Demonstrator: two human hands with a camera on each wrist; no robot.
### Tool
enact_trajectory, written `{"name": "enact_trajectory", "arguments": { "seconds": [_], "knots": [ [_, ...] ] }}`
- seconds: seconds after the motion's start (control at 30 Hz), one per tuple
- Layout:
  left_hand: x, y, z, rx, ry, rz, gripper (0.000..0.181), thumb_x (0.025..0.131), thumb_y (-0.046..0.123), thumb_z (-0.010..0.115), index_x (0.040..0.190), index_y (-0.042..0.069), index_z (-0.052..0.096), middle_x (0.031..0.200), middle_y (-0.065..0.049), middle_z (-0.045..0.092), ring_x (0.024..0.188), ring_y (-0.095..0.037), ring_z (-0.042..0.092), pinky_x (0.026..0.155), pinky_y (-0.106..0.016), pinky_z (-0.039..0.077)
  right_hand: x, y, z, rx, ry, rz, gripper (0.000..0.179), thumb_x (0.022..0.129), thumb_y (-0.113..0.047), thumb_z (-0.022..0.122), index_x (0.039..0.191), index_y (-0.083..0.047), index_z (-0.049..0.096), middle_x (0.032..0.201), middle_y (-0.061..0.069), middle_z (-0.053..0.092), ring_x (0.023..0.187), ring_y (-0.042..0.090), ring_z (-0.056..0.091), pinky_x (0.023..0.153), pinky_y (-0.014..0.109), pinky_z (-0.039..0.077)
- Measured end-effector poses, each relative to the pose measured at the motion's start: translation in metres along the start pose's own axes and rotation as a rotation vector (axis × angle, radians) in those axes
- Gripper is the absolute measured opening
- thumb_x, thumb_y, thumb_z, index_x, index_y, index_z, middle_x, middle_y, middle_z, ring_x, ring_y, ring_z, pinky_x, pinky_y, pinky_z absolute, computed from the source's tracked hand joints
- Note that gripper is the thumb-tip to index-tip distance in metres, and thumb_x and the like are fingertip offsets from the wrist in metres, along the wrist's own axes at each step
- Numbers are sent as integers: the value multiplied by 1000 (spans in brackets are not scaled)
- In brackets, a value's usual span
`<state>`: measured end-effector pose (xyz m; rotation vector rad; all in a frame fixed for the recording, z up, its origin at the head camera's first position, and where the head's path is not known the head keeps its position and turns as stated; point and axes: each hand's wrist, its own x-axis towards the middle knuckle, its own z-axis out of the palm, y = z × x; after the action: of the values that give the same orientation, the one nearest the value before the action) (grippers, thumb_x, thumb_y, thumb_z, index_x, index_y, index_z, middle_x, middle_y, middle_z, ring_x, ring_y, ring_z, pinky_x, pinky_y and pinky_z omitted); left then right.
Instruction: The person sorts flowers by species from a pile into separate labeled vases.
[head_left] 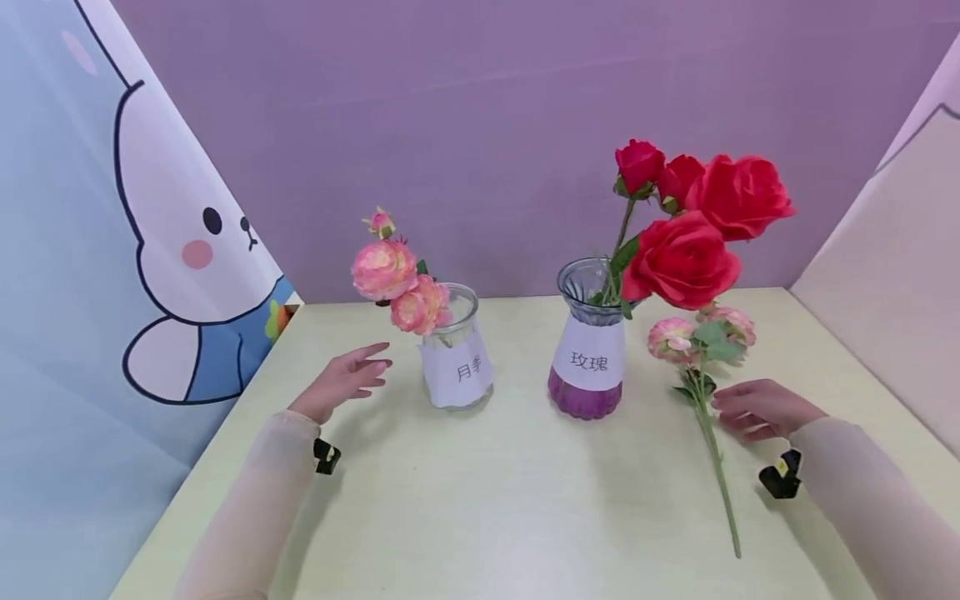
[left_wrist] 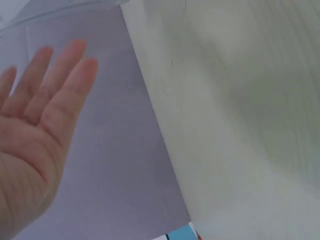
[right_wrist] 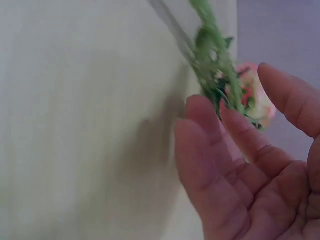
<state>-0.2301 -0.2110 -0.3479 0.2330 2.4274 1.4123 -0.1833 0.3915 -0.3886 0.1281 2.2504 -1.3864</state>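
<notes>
My right hand [head_left: 768, 408] is beside a pink flower spray [head_left: 705, 417] on the right of the table, fingertips close to its green stem. In the right wrist view the fingers [right_wrist: 200, 165] are loosely bent and the thumb is apart, with nothing between them; the blooms [right_wrist: 260, 100] lie beyond. My left hand [head_left: 341, 383] hovers left of a clear glass vase [head_left: 461, 396] with a white paper label, holding nothing. Its fingers [left_wrist: 62, 95] stretch out loosely in the left wrist view. Pink flowers [head_left: 384, 271] lean leftward out of that vase.
A second glass vase [head_left: 587, 404], purple at its base and labelled in Chinese, stands right of the clear one. Several red roses [head_left: 682, 260] lean out of it to the right. Behind the pale table [head_left: 487, 500] rises a purple backdrop [head_left: 480, 150]; a cartoon-printed sheet [head_left: 75, 467] hangs at left.
</notes>
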Motion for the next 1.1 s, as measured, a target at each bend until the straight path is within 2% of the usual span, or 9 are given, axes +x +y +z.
{"name": "enact_trajectory", "arguments": {
  "seconds": [0.13, 0.23, 0.33, 0.5, 0.7, 0.87, 0.97, 1.1],
  "knots": [
    [2, 2, 8, -39, 39, 32, 71, 98, 37, 52, 153, 8, 17, 148, -26, 33, 128, -44, 42, 102, -55, 39, -1, 1, 7, 44, 12, 21, 44, 96, -20, 56, 121, 15, 50, 84, 2, 64, 74, 14, 63, 69, 33, 57],
    [2, 2, 12, -57, 68, 39, 75, 97, 39, 54, 154, 11, 14, 149, -25, 32, 129, -43, 41, 103, -54, 38, -1, 0, 13, 84, 6, 29, 39, 96, -17, 55, 120, 14, 51, 80, 3, 64, 69, 13, 64, 66, 32, 57],
    [2, 1, 16, -62, 65, 56, 73, 98, 36, 54, 154, 11, 15, 147, -25, 35, 127, -42, 44, 103, -54, 39, -1, -1, 17, 103, -3, 42, 40, 96, -15, 54, 121, 16, 48, 75, 3, 64, 65, 12, 63, 64, 31, 57],
    [4, -2, 17, -48, 28, 87, 67, 101, 26, 50, 154, 7, 14, 143, -27, 40, 122, -41, 50, 101, -52, 42, 2, -2, 22, 77, 1, 51, 35, 95, -15, 55, 116, 13, 52, 70, 1, 62, 61, 10, 62, 62, 29, 57],
    [12, -3, 18, -134, 66, 114, 70, 101, 27, 51, 155, 11, 10, 146, -27, 36, 126, -44, 45, 102, -54, 39, 4, -4, 23, 37, -1, 43, 37, 91, -12, 60, 115, 15, 52, 67, -2, 61, 61, 9, 63, 62, 28, 57],
    [19, 2, 23, -176, 82, 102, 77, 98, 30, 55, 155, 14, 6, 149, -26, 31, 129, -45, 40, 102, -56, 38, 3, -9, 28, 8, 22, 53, 37, 90, -9, 61, 116, 15, 51, 73, -1, 63, 64, 11, 61, 63, 30, 56],
    [23, 6, 28, -184, 97, 88, 79, 97, 25, 57, 155, 14, 4, 150, -27, 29, 131, -43, 39, 102, -57, 38, 4, -11, 31, 69, 19, 60, 27, 89, -4, 61, 109, 13, 55, 71, 0, 63, 62, 10, 61, 61, 28, 56],
    [28, 11, 37, -184, 113, 62, 80, 96, 20, 59, 155, 12, 6, 151, -26, 28, 135, -40, 33, 103, -57, 36, 6, -12, 37, 193, 10, 68, 4, 87, 2, 59, 89, 4, 62, 68, 1, 63, 58, 9, 61, 59, 23, 56]
  ]
}}
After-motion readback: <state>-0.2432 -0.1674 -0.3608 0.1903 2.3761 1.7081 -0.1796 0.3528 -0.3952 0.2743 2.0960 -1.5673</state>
